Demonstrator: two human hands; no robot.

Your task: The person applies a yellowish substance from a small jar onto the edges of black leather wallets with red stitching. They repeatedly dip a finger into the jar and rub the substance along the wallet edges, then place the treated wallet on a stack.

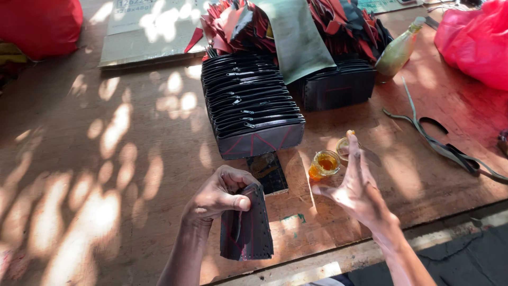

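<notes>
Fingers of the left hand (217, 197) close around the top of a dark leather pouch piece (247, 225), thumb pressed to its upper edge, so the piece hangs upright below the hand, just above the near edge of the wooden table (106, 159). Just right of it, the right hand (355, 185) is spread open and holds nothing, its fingertips reaching up to a small glass jar of amber glue (325, 163), with a second small jar (346, 145) just behind. Beyond the left hand stands a tight row of finished black zippered pouches (248, 100). A plastic bottle (398, 50) leans at the far right, near loose dark straps (439, 143).
</notes>
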